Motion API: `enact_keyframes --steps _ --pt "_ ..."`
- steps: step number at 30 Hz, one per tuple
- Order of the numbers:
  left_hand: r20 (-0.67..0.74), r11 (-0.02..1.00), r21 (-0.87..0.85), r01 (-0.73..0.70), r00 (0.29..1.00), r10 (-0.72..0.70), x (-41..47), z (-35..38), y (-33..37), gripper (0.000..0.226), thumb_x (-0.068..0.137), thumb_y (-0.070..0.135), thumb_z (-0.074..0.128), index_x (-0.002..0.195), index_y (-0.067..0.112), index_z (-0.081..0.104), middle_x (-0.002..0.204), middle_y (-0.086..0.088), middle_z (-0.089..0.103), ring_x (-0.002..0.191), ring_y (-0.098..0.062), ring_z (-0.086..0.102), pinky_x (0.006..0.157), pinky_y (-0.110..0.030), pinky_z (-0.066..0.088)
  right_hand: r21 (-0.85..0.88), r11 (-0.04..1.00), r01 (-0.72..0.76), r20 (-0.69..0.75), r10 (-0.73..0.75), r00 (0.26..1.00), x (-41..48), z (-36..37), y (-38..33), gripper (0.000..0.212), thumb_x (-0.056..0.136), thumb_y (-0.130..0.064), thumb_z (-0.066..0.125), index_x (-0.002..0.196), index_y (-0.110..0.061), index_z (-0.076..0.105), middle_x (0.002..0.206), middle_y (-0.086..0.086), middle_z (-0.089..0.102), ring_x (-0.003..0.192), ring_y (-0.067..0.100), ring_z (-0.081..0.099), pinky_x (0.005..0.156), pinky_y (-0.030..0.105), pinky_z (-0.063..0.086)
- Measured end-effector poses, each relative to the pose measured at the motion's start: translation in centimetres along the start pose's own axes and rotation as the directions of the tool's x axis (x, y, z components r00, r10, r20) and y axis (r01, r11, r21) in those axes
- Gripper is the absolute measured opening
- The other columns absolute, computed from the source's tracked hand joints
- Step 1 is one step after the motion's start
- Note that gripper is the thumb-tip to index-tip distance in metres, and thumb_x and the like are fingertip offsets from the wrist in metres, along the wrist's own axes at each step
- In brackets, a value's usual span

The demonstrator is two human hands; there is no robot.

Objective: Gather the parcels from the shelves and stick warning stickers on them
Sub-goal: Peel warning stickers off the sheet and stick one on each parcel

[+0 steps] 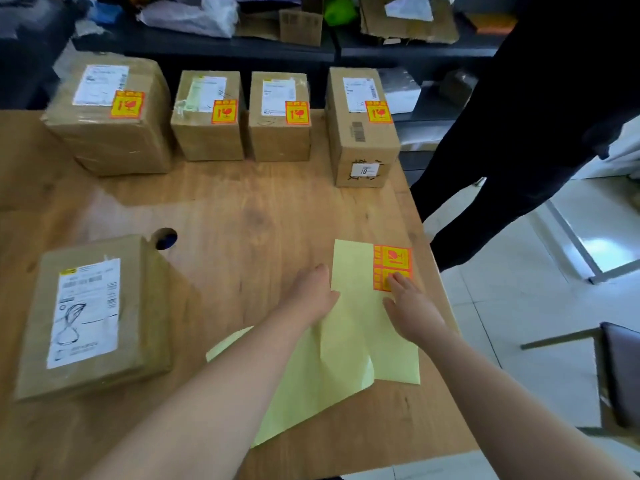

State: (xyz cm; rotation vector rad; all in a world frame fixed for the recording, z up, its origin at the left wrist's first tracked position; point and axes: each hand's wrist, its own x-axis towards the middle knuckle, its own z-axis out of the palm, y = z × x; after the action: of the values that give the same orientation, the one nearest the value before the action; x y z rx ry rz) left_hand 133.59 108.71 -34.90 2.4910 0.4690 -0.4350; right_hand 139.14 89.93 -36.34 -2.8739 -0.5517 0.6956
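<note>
Parcels (93, 317): five; unpeeled stickers (392, 259), seemingly two.

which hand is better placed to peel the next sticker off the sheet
Right. The right hand touches the lower sticker with its fingertips; the left hand rests on the backing sheet, steadying it.

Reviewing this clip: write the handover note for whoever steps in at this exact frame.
Left hand: presses the backing sheet flat on the table.
Right hand: fingers touch the lower sticker; the upper sticker is also on the sheet.
Done: four back-row parcels carry stickers.
Left: near-left parcel has no sticker; peel one and apply it.
</note>
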Motion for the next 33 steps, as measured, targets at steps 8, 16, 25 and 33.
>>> enact_keyframes --steps 8,16,25,33 --pt "-0.08 0.948 -0.257 0.188 0.974 -0.214 5.0 1.4 3.4 0.057 0.08 0.029 0.074 0.124 0.004 0.048 0.127 -0.015 0.053 0.114 -0.03 0.054 0.093 -0.037 0.046 0.093 0.98 0.178 -0.028 -0.177 0.984 2.6 0.3 1.2 0.054 0.101 -0.024 0.034 0.152 -0.017 0.018 0.161 -0.004 0.011 0.147 0.013 0.006 0.116 0.03 0.017" --pt "-0.188 0.984 -0.1 0.147 0.968 -0.164 6.2 1.6 3.0 0.078 0.075 0.037 0.077 0.138 0.009 0.04 0.144 -0.009 0.042 0.131 -0.029 0.037 0.105 -0.032 0.028 0.139 0.955 0.261 -0.001 -0.264 0.965 4.1 -0.4 1.8 0.054 0.102 -0.018 0.032 0.153 -0.016 0.015 0.161 -0.004 0.006 0.148 0.012 0.002 0.116 0.024 0.007" --pt "-0.262 0.981 -0.196 0.007 0.963 -0.06 7.1 1.1 2.7 0.015 0.085 0.014 0.066 0.098 0.007 0.067 0.099 -0.012 0.067 0.089 -0.028 0.057 0.07 -0.032 0.037 0.198 0.922 0.332 0.013 -0.341 0.94 6.1 -1.3 1.1 0.052 0.1 -0.009 0.033 0.151 -0.014 0.024 0.16 0.0 0.015 0.147 0.016 0.011 0.117 0.026 0.009" --pt "-0.236 0.543 -0.838 -0.049 0.931 -0.28 7.6 -3.4 4.5 0.004 0.088 0.013 0.065 0.089 0.009 0.065 0.091 -0.008 0.072 0.081 -0.023 0.067 0.069 -0.033 0.052 0.31 0.862 0.401 -0.362 -0.284 0.888 6.4 -6.0 -2.0 0.037 0.097 -0.02 0.052 0.133 -0.02 0.055 0.149 -0.005 0.041 0.133 0.015 0.042 0.104 0.026 0.033"
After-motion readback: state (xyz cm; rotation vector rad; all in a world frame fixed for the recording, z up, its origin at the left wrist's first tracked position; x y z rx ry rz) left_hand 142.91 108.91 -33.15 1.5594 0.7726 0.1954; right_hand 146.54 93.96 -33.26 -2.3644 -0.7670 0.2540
